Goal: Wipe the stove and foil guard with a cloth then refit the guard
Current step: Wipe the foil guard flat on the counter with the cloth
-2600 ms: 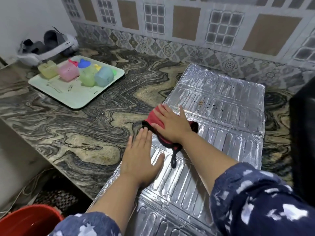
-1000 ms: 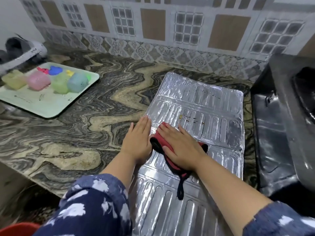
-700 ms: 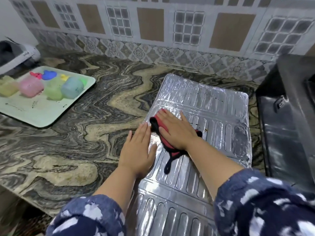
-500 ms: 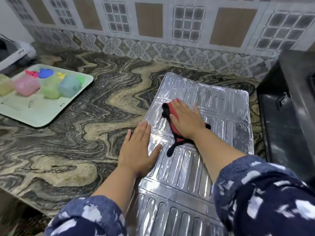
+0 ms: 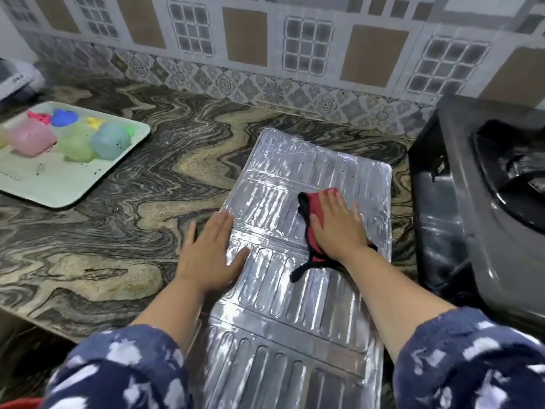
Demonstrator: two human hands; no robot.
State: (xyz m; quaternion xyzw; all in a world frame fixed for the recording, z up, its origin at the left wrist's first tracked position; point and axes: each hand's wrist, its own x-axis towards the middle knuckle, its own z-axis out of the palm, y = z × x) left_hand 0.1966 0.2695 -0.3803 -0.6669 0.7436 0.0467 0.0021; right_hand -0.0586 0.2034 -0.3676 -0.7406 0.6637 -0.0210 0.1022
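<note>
The ribbed silver foil guard point(image 5: 298, 308) lies flat on the marbled counter and sticks out over its front edge toward me. My right hand point(image 5: 339, 228) presses flat on a red cloth with black trim point(image 5: 312, 208) on the guard's right middle panel; a black strap of the cloth trails toward me. My left hand point(image 5: 211, 255) lies flat, fingers apart, across the guard's left edge and the counter, holding nothing. The black stove point(image 5: 477, 219) stands to the right of the guard, with part of a burner showing.
A pale green tray point(image 5: 73, 184) with several coloured plastic cups sits at the far left of the counter point(image 5: 124, 231). A white object lies at the far left edge behind it. The tiled wall point(image 5: 265, 54) runs along the back.
My right hand has slid the cloth to the right and farther from me across the guard. My left hand stays flat on the guard's left edge.
</note>
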